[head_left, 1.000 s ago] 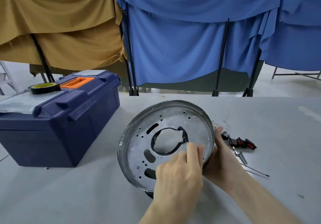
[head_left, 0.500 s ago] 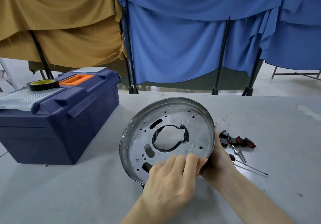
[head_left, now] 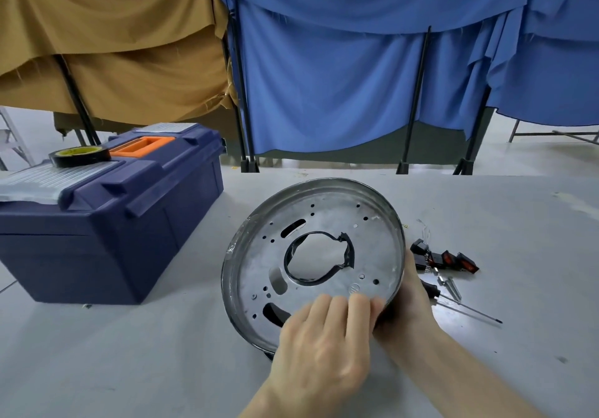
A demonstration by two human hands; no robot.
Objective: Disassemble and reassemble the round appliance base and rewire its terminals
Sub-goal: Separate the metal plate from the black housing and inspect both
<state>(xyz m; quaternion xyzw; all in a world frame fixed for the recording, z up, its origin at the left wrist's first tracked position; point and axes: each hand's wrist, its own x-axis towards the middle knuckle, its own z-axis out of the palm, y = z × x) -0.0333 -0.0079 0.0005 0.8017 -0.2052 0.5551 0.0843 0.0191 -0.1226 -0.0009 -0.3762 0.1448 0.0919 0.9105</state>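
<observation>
Tape roll atop blue toolbox

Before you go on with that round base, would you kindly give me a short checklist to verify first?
1. Hold on the round base: right hand grips its rim, base tilted up: ok.
2. Support: left hand fingers lie on its face: ok.
3. Tool: screwdriver lies on the table, right of the base: ok.
4. Fasteners: screws lie beside the rocker switches: ok.
5. Terminals and wires underneath: hidden, cannot tell.
</observation>
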